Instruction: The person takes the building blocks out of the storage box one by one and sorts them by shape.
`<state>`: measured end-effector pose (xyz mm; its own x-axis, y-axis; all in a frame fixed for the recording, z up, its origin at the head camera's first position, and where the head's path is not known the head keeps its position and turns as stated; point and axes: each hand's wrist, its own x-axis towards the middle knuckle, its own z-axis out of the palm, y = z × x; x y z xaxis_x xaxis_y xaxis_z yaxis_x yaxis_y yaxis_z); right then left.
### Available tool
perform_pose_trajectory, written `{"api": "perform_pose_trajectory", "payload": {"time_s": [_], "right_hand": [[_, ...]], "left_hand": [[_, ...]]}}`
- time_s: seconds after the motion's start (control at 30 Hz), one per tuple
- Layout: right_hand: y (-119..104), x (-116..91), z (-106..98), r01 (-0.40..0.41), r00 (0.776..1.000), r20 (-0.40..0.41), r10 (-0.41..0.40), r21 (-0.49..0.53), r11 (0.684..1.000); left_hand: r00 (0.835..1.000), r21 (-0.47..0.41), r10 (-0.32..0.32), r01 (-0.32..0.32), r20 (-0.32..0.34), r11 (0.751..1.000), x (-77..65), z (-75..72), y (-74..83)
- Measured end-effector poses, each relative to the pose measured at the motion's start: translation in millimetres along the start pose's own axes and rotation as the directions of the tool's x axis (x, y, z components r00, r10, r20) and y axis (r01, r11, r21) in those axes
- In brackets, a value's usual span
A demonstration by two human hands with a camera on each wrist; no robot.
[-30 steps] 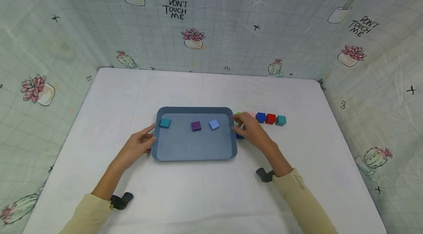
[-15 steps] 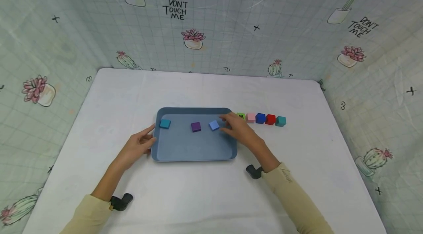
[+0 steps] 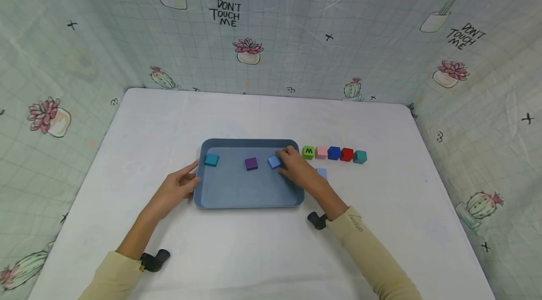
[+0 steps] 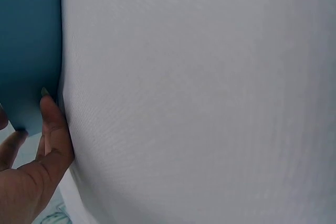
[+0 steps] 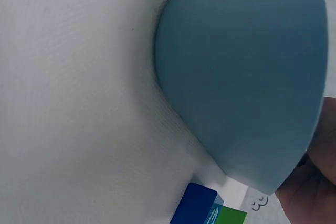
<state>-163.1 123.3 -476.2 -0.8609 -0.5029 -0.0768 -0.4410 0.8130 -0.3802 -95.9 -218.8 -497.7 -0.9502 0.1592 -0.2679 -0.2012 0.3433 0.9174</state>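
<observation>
In the head view a blue-grey tray [image 3: 250, 194] holds a teal block [image 3: 211, 160], a purple block [image 3: 251, 164] and a light blue block [image 3: 274, 162]. My left hand [image 3: 175, 187] grips the tray's left edge, and the left wrist view shows the thumb [image 4: 52, 119] against its outer wall. My right hand [image 3: 298, 168] reaches over the tray's right rim, its thumb and fingertips spread right at the sides of the light blue block. In the right wrist view the tray wall [image 5: 241, 77] hides most of that hand.
Right of the tray runs a row of blocks: green with a letter [image 3: 308, 152], pink [image 3: 321, 152], blue [image 3: 334, 153], red [image 3: 346, 154] and teal [image 3: 360, 157]. Another light blue block [image 3: 322, 172] lies in front of the row, partly behind the right wrist. Printed cloth [image 3: 271, 32] surrounds the white table [image 3: 237, 253].
My right hand has moved left from beside the tray's right rim to the light blue block inside, uncovering the green and pink blocks. The left hand stays at the tray's edge.
</observation>
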Motion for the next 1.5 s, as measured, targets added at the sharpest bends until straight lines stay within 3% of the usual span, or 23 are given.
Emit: {"api": "perform_pose_trajectory", "payload": {"time_s": [0.43, 0.97, 1.33, 1.5], "right_hand": [[-2, 1, 3, -0.006, 1.0, -0.011, 0.005, -0.065, 0.998], [1, -2, 3, 0.015, 0.998, -0.058, -0.017, -0.03, 0.999], [-3, -11, -24, -0.123, 0.992, -0.028, 0.126, 0.087, 0.989], [7, -18, -32, -0.14, 0.988, -0.047, 0.144, 0.092, 0.986]], "left_hand": [[1.0, -0.015, 0.013, -0.013, 0.013, 1.0, -0.2, 0.7, -0.8], [1.0, -0.018, 0.02, -0.02, 0.023, 1.0, -1.4, 0.6, -1.4], [1.0, -0.014, 0.017, -0.017, 0.014, 1.0, 0.3, 0.0, -2.7], [0.999, -0.013, 0.031, -0.03, 0.018, 0.999, 0.0, -1.2, -2.4]]}}
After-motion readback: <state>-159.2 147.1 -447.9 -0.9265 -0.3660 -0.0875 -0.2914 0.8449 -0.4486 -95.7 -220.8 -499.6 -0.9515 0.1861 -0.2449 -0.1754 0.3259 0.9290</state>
